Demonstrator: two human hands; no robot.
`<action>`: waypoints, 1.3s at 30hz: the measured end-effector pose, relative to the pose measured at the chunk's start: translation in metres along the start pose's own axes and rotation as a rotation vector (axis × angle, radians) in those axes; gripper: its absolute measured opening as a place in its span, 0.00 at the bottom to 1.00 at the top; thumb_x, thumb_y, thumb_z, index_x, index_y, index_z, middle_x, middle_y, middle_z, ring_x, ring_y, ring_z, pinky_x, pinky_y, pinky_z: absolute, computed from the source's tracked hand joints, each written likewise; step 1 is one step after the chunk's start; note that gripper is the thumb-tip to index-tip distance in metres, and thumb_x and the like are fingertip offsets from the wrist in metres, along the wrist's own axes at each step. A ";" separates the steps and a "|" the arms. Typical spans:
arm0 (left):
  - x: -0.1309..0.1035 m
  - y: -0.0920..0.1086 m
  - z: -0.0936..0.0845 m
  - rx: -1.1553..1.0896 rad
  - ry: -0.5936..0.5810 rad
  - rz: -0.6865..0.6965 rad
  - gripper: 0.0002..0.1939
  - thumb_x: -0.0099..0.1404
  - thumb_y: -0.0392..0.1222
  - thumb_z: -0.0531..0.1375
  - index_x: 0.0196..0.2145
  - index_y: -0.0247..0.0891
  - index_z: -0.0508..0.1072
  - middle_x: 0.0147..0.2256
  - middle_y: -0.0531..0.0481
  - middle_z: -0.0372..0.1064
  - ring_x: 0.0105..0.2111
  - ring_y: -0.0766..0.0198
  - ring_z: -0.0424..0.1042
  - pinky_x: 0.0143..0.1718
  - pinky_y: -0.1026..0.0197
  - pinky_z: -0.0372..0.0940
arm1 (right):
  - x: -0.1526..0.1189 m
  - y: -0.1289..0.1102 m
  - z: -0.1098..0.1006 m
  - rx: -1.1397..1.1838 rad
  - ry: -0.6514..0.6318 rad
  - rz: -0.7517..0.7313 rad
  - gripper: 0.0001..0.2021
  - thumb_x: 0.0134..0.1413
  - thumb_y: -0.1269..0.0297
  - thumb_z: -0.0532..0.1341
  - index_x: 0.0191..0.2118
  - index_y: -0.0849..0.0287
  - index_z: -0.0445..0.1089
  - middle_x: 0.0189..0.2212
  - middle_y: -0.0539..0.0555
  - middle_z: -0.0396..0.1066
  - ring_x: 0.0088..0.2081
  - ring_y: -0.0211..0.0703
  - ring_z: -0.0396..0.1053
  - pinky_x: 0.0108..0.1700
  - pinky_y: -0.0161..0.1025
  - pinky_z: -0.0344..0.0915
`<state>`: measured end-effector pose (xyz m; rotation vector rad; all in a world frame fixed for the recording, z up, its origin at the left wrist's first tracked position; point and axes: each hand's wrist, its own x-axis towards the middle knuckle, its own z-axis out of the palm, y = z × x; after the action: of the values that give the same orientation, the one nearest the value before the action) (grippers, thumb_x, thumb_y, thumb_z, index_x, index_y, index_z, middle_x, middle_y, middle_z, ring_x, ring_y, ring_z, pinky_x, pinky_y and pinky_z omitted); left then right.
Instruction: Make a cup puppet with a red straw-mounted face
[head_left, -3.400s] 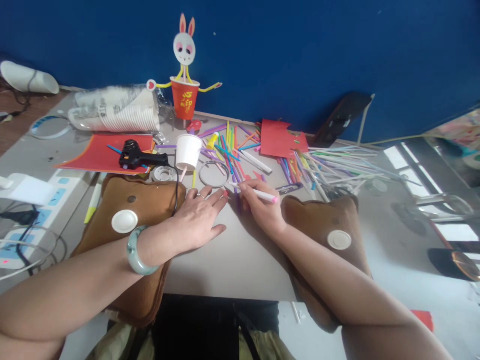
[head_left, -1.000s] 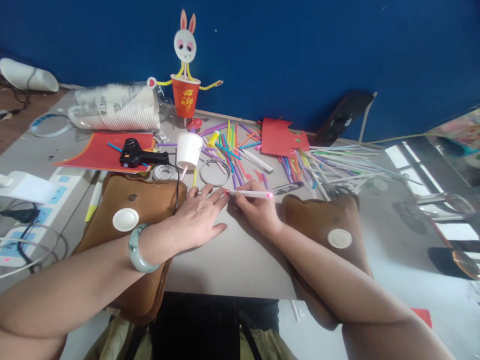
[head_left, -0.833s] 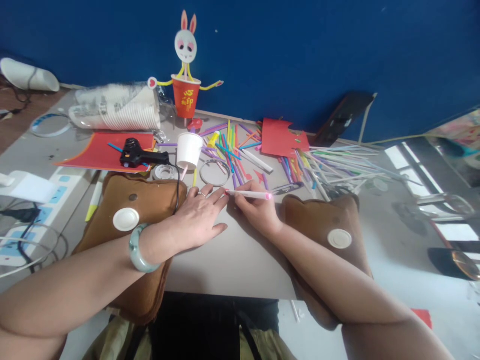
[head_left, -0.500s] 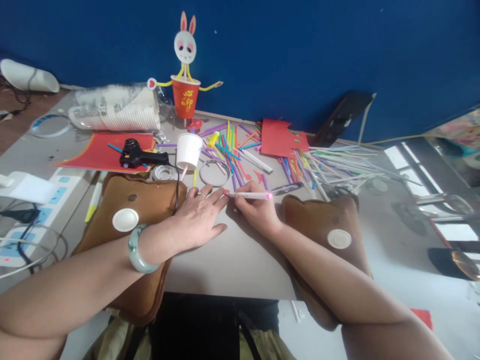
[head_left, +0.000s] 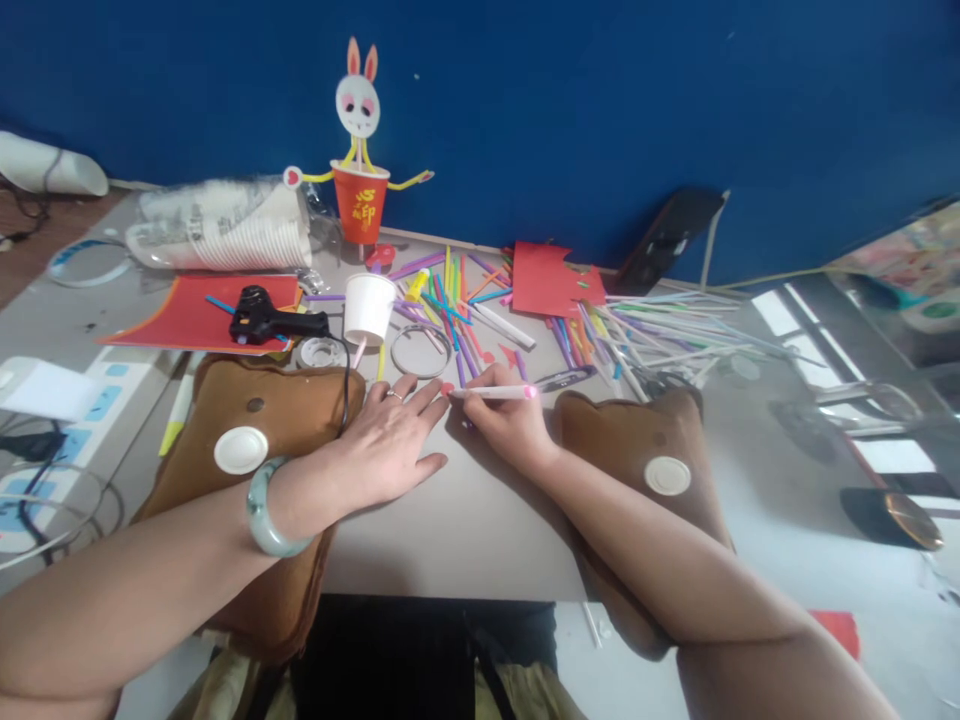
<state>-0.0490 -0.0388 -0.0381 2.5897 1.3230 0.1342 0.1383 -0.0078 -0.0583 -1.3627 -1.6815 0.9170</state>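
My left hand [head_left: 394, 437] lies flat on the grey table, fingers stretched out and slightly spread. At its fingertips is a small red piece [head_left: 448, 388], partly hidden. My right hand [head_left: 514, 420] is closed around a white marker with a pink end [head_left: 501, 392], held nearly level. The marker's tip is at the red piece; whether it touches cannot be made out. A white paper cup [head_left: 368, 308] stands upside down beyond my left hand, beside a metal ring [head_left: 421, 350] and a roll of clear tape [head_left: 322, 353].
Brown cushions [head_left: 281, 400] [head_left: 637, 450] lie under my forearms. A black glue gun [head_left: 262, 318] rests on red paper [head_left: 172, 315]. Behind stand a rabbit figure in a red cup [head_left: 360, 205] and bagged paper cups [head_left: 225, 225]. Pipe cleaners [head_left: 660, 335] and cut red paper [head_left: 555, 280] lie right.
The whole view has shifted slightly, with things appearing a little lower and further left. Both hands keep their places on the table, and the marker stays in my right hand.
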 end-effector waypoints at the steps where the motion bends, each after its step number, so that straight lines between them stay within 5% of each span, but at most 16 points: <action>1: 0.000 0.000 0.000 0.003 0.001 0.002 0.26 0.66 0.47 0.59 0.59 0.36 0.65 0.64 0.40 0.59 0.60 0.43 0.57 0.54 0.41 0.57 | 0.000 0.000 0.000 0.003 0.001 -0.007 0.05 0.50 0.66 0.61 0.27 0.56 0.65 0.19 0.45 0.67 0.21 0.36 0.65 0.25 0.34 0.62; 16: -0.002 -0.002 0.001 0.029 0.024 0.059 0.32 0.66 0.56 0.59 0.62 0.37 0.62 0.64 0.41 0.59 0.61 0.43 0.57 0.57 0.42 0.53 | -0.001 0.000 0.000 0.043 -0.016 -0.007 0.04 0.49 0.67 0.59 0.26 0.56 0.64 0.18 0.45 0.65 0.20 0.35 0.64 0.23 0.32 0.61; 22: -0.003 -0.004 0.004 0.029 0.028 0.067 0.32 0.65 0.59 0.59 0.60 0.37 0.64 0.63 0.40 0.60 0.60 0.41 0.58 0.57 0.40 0.54 | 0.005 0.000 0.000 0.240 0.088 0.089 0.04 0.48 0.65 0.61 0.27 0.56 0.64 0.16 0.43 0.64 0.16 0.33 0.60 0.20 0.32 0.58; 25: -0.003 -0.004 0.003 0.039 0.024 0.066 0.33 0.65 0.59 0.58 0.60 0.36 0.64 0.64 0.40 0.59 0.60 0.40 0.57 0.57 0.39 0.54 | 0.013 0.001 -0.003 0.414 0.087 0.191 0.11 0.53 0.60 0.60 0.23 0.57 0.64 0.17 0.46 0.66 0.14 0.30 0.56 0.18 0.32 0.54; 29: -0.003 -0.004 0.002 0.033 0.037 0.081 0.33 0.64 0.59 0.58 0.59 0.35 0.65 0.64 0.39 0.59 0.60 0.42 0.58 0.56 0.41 0.56 | 0.020 0.004 -0.006 0.557 0.077 0.268 0.21 0.54 0.45 0.62 0.21 0.57 0.65 0.13 0.46 0.61 0.18 0.35 0.64 0.24 0.33 0.64; 33: -0.004 -0.005 0.002 0.020 0.034 0.082 0.36 0.64 0.59 0.59 0.62 0.35 0.62 0.63 0.37 0.59 0.60 0.42 0.59 0.57 0.42 0.55 | 0.021 0.004 -0.007 0.548 0.045 0.274 0.27 0.52 0.36 0.61 0.19 0.56 0.64 0.08 0.44 0.52 0.21 0.40 0.70 0.29 0.34 0.68; 39: -0.005 -0.006 0.004 0.024 0.023 0.074 0.36 0.63 0.60 0.59 0.62 0.35 0.62 0.64 0.37 0.58 0.61 0.40 0.57 0.58 0.39 0.54 | 0.016 0.001 -0.008 0.293 0.078 0.136 0.21 0.54 0.45 0.63 0.23 0.56 0.63 0.14 0.46 0.64 0.14 0.33 0.57 0.19 0.34 0.56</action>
<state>-0.0555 -0.0399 -0.0431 2.6657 1.2439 0.1623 0.1438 0.0089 -0.0537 -1.3044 -1.3481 1.1248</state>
